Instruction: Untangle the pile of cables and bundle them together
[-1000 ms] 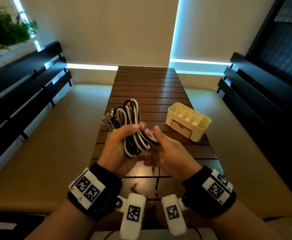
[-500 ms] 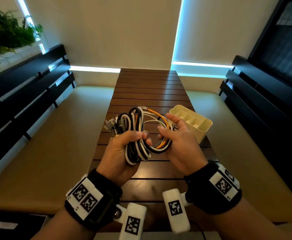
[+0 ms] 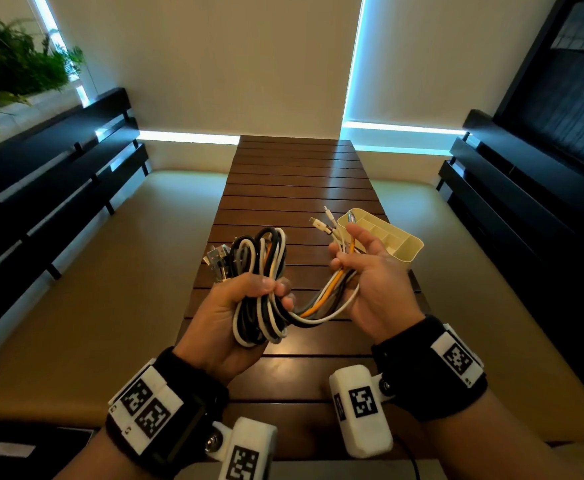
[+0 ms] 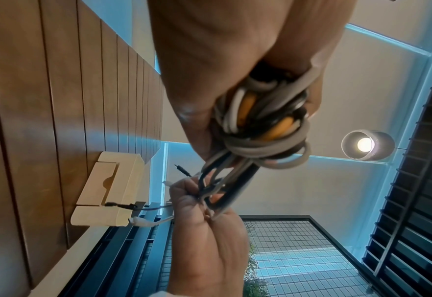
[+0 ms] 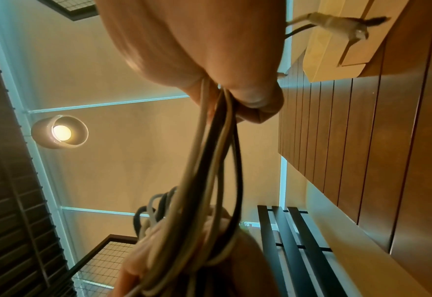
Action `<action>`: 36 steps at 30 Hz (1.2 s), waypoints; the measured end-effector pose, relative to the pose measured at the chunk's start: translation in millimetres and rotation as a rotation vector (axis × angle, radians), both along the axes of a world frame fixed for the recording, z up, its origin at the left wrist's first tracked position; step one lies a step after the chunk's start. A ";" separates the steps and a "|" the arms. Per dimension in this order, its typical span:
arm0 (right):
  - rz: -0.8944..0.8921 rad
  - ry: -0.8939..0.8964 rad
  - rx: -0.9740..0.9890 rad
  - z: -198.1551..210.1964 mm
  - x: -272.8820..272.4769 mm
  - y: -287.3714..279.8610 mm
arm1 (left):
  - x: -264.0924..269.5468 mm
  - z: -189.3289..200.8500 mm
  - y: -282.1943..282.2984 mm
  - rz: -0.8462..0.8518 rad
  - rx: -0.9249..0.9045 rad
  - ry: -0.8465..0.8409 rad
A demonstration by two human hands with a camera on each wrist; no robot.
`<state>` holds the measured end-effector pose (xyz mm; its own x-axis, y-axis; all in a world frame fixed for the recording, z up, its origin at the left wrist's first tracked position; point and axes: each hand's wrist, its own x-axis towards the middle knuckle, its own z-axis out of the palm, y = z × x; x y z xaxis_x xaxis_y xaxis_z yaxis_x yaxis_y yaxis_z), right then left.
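Note:
A coil of black, white, grey and orange cables [image 3: 261, 271] is held up over the wooden table [image 3: 297, 181]. My left hand [image 3: 245, 299] grips the coil [image 4: 263, 120] round its middle, with metal plugs [image 3: 216, 259] sticking out to its left. Loose cable ends [image 3: 325, 303] run from the coil to my right hand [image 3: 359, 268], which pinches them between thumb and fingers. White plugs [image 3: 323, 225] poke out above that hand. In the right wrist view the strands [image 5: 210, 170] hang from the thumb down to the left hand.
A cream organiser box [image 3: 392, 239] with compartments and a small drawer stands on the table just behind my right hand. Beige bench seats [image 3: 103, 271] with dark slatted backs [image 3: 41, 174] flank the table. A plant [image 3: 10, 67] is at the far left.
My right hand took the loose cable ends and drew them out to the right, away from the coil. The left hand kept its grip on the coil.

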<state>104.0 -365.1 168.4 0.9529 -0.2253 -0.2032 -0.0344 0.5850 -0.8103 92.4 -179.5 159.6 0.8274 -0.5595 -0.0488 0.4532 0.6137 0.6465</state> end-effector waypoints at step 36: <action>0.677 -0.246 -0.766 -29.2 -5.3 22.9 | 34.3 0.9 2.1 0.008 -0.002 0.024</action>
